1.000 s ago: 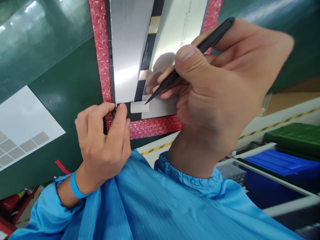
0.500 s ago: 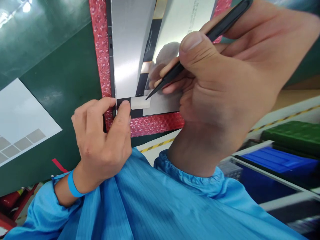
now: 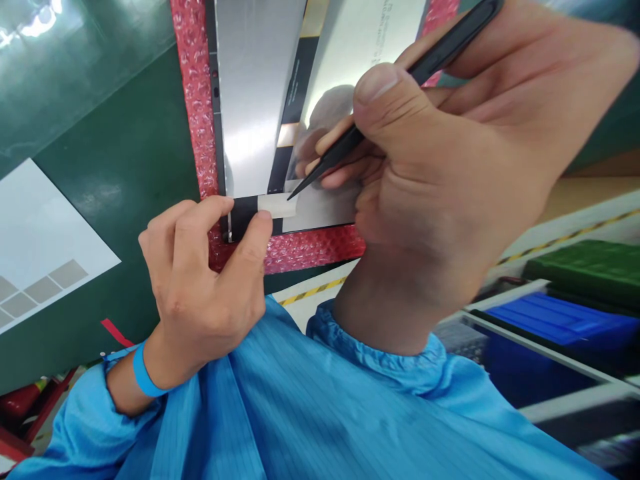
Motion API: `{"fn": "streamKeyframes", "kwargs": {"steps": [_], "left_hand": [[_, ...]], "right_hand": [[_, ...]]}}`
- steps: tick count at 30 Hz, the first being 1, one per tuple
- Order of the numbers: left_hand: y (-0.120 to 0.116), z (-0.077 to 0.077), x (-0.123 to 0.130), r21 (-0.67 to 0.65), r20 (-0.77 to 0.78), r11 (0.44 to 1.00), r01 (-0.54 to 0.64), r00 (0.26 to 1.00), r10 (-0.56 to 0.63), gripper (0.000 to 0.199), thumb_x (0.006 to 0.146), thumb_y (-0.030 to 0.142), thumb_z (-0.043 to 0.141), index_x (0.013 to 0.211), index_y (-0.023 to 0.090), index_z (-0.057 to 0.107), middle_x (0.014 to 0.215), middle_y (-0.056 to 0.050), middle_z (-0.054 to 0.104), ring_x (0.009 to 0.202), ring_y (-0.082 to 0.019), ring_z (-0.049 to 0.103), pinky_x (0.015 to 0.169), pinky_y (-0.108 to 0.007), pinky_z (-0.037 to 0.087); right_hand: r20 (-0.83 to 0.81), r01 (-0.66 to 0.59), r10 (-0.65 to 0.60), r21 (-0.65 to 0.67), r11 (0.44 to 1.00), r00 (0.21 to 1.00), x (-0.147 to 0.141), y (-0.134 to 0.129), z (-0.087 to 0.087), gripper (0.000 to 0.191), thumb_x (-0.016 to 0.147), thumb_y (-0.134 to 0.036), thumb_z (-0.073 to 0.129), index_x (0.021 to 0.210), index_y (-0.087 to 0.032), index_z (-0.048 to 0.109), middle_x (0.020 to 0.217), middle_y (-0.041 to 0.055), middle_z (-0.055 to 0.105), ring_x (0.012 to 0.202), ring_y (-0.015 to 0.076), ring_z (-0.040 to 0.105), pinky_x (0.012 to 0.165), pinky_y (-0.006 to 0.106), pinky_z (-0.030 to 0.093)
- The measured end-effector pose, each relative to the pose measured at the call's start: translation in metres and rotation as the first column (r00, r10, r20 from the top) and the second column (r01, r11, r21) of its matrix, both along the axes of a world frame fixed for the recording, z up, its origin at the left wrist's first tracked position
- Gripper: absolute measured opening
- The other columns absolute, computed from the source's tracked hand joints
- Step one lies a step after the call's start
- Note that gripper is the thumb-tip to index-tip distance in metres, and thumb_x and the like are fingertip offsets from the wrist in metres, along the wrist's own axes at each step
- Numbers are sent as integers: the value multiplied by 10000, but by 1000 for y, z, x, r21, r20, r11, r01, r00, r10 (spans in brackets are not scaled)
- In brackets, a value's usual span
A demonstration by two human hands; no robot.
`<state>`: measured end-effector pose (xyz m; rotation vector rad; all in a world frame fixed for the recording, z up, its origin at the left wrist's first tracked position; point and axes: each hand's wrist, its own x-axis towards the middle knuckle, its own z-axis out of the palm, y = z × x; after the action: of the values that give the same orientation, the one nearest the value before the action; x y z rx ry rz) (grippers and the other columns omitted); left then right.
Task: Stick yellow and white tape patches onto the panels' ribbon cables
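Note:
Black tweezers (image 3: 345, 143) are held by my right hand (image 3: 450, 147), slanting down to the left. Their tip touches or hovers just above a small whitish strip (image 3: 277, 205) on the lower left corner of a flat panel (image 3: 255, 73). This panel has silver and white surfaces with a dark band between them. My left hand (image 3: 205, 267) is at that corner, thumb on the near end of the strip, index fingertip at the panel's left edge, the two spread apart. The right palm hides part of the panel's lower right side.
Pink bubble wrap (image 3: 200, 133) lies under the panel on a green table surface (image 3: 140, 173). A white sheet with grey squares (image 3: 50, 227) is at the left, and a small red strip (image 3: 117, 332) below it. Blue bins (image 3: 560, 320) and a green bin (image 3: 585, 270) stand on the right.
My left thumb has moved right, from the dark corner area onto the near end of the whitish strip. The panel and tweezers appear slightly further left in view.

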<state>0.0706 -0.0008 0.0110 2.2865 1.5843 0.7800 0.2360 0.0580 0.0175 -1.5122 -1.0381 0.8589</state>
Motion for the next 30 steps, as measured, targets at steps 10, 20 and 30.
{"fn": "streamKeyframes", "kwargs": {"steps": [10, 20, 30], "left_hand": [[1, 1, 0, -95, 77, 996, 1, 997, 7, 235, 991, 256, 694, 1192, 342, 780, 1301, -137, 668, 1253, -398, 605, 1011, -668, 499], [1, 3, 1, -43, -40, 999, -10, 999, 9, 337, 939, 160, 707, 1255, 261, 766, 1249, -183, 636, 1198, -385, 599, 981, -600, 504], [1, -3, -3, 49, -51, 999, 4, 999, -2, 388, 948, 152, 653, 1323, 202, 741, 1227, -180, 611, 1155, -344, 595, 984, -530, 498]], "right_hand": [[10, 1, -1, -2, 1000, 1000, 0, 0, 2, 272, 938, -156, 769, 773, -331, 639, 695, -17, 670, 612, 269, 690, 444, 390, 479], [40, -2, 2, 5, 1000, 999, -1, -1, 1, 264, 977, -109, 702, 810, -286, 601, 720, -17, 673, 604, 234, 678, 434, 349, 503], [55, -47, 41, 106, 993, 998, 6, 1, -11, 275, 988, -72, 683, 848, -289, 590, 714, -73, 678, 611, 204, 721, 388, 293, 527]]}}
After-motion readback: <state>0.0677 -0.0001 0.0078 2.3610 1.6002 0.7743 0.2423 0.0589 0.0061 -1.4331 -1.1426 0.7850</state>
